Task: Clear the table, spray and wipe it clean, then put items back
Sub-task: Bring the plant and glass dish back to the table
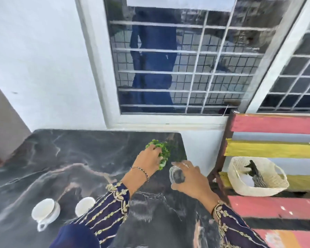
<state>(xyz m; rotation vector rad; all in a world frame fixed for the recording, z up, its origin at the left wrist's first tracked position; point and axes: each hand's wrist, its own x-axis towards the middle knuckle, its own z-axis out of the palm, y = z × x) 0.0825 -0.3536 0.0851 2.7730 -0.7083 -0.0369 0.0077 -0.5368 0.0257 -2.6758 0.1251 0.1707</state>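
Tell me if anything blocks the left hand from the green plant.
Nothing visible does: the left hand grips the green leafy plant over the dark marble table; the right hand holds a clear glass beside it.

The left hand (149,158) hides the base of the green plant (162,151). The clear glass thing (176,174) under the right hand (192,178) is too blurred to identify; the left sleeve (107,210) half hides a white cup (84,205).

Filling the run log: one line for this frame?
left hand: grips green plant | right hand: holds clear glass | marble table: two white cups on it
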